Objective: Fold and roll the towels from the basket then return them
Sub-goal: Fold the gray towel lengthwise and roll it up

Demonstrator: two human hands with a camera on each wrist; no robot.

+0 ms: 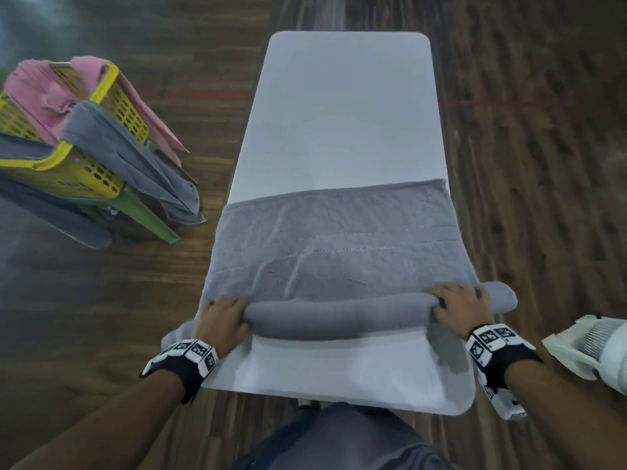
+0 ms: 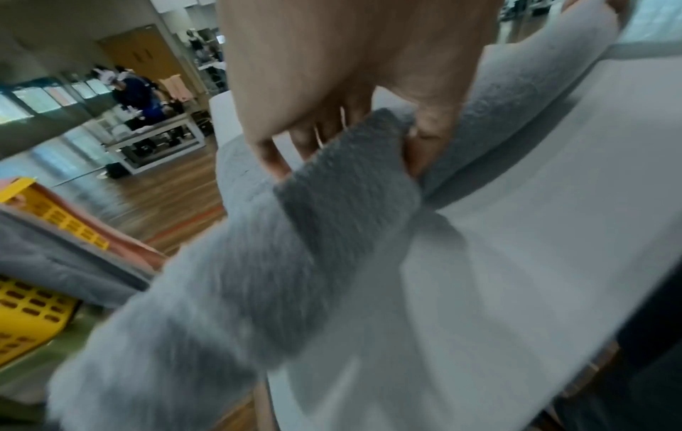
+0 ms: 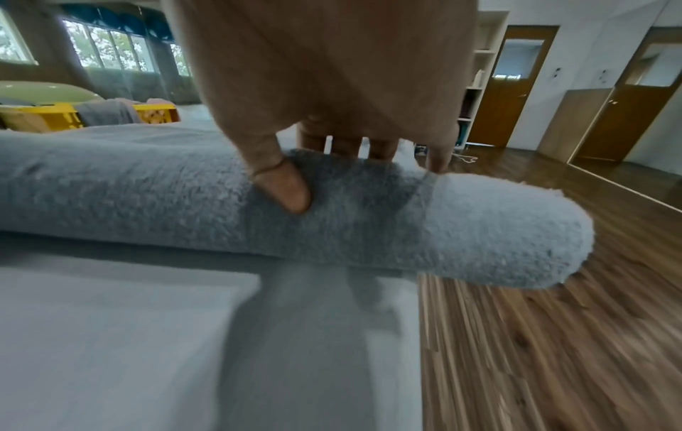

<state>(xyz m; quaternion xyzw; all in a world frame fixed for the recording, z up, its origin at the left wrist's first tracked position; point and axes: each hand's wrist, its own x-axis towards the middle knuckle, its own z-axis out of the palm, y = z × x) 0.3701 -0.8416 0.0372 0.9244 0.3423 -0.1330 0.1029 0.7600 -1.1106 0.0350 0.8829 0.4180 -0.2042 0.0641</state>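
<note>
A long white table (image 1: 342,106) is standing on a wooden floor (image 1: 543,130), and across its near half a grey towel (image 1: 339,232) is lying flat, its near edge already wound into a thin roll (image 1: 339,317) that is running from side to side and overhanging both table edges. Off to the left, well apart from the table, a yellow basket (image 1: 101,83) is sitting on a green stool (image 1: 149,212) with pink and grey towels (image 1: 40,93) draped over its rim. The person is working the rolling step, judging by the folded cloth and the small roll: most of the towel is still waiting to be wound. The left hand (image 1: 224,320) is gripping the roll near its left end, fingers curled over the top and thumb tucked beneath. The right hand (image 1: 458,310) is gripping the roll near its right end, its thumb (image 3: 288,189) pressing into the near side and its fingers hooked over the far side. The next move is probably calling for both hands to be pushing the roll away evenly, keeping it tight and straight so neither end is creeping ahead.
</note>
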